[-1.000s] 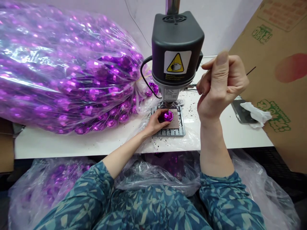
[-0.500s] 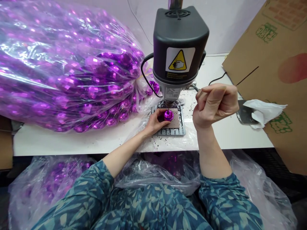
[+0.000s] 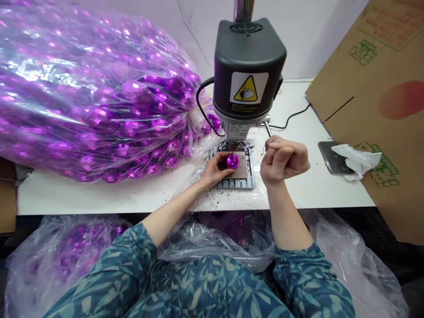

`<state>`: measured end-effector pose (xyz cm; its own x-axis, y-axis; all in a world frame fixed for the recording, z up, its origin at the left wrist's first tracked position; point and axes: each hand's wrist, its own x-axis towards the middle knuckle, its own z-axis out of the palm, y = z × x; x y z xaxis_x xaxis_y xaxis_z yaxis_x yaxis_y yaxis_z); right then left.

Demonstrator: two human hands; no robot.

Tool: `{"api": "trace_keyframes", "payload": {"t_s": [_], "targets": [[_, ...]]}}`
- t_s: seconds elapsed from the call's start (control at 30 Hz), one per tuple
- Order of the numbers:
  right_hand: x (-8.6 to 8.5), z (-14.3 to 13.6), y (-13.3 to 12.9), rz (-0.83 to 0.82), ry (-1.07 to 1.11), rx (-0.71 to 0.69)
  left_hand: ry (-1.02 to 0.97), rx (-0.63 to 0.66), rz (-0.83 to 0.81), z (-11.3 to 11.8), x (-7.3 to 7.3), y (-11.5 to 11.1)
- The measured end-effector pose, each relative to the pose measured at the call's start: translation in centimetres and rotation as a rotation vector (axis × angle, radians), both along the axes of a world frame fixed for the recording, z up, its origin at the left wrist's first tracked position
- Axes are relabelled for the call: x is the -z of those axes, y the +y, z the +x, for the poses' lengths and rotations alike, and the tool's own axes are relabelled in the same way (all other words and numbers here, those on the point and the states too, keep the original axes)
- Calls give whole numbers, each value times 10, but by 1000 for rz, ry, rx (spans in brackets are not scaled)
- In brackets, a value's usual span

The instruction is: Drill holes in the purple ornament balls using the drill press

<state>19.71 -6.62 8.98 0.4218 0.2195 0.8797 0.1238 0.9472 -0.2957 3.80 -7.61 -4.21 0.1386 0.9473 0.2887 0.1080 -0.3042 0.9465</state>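
Observation:
My left hand [image 3: 213,171] grips a shiny purple faceted ball [image 3: 232,161] between thumb and fingers. The ball rests on a brown board [image 3: 241,172] lying on the slotted metal base [image 3: 248,183] of a small drill press [image 3: 249,66]. Directly above the ball is the chuck [image 3: 233,145], with the bit down at the ball's top; I cannot tell how deep it sits. My right hand [image 3: 283,161] is closed around the end of the press's metal feed lever [image 3: 268,129], right of the machine.
A large clear bag of purple balls [image 3: 99,101] fills the table's left side. On the right lie a phone [image 3: 331,157], a crumpled tissue [image 3: 359,159] and a cardboard box [image 3: 380,110]. Dark shavings are scattered around the base. Plastic bags [image 3: 66,256] hang below the table edge.
My right hand has come down and slightly left, swinging the feed lever downward. My left hand keeps the ball in the same place under the chuck.

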Motion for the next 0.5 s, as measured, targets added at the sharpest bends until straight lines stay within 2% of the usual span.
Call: {"api": "trace_keyframes", "payload": {"t_s": [0.07, 0.17, 0.2, 0.3, 0.4, 0.5], "targets": [[-14, -3, -3, -38, 22, -4, -11, 7, 6, 1, 2, 1], [-50, -7, -2, -142, 59, -32, -15, -8, 7, 2, 3, 2], [-63, -8, -1, -228, 80, -60, -1, -22, 8, 1, 2, 2], [-92, -9, 6, -334, 72, -161, 90, -99, 69, -3, -7, -7], [-102, -8, 11, -384, 51, -183, 232, -116, 216, -11, -20, -34], [-100, -8, 13, -377, 60, -174, 344, 48, 356, -19, -28, -77]]}}
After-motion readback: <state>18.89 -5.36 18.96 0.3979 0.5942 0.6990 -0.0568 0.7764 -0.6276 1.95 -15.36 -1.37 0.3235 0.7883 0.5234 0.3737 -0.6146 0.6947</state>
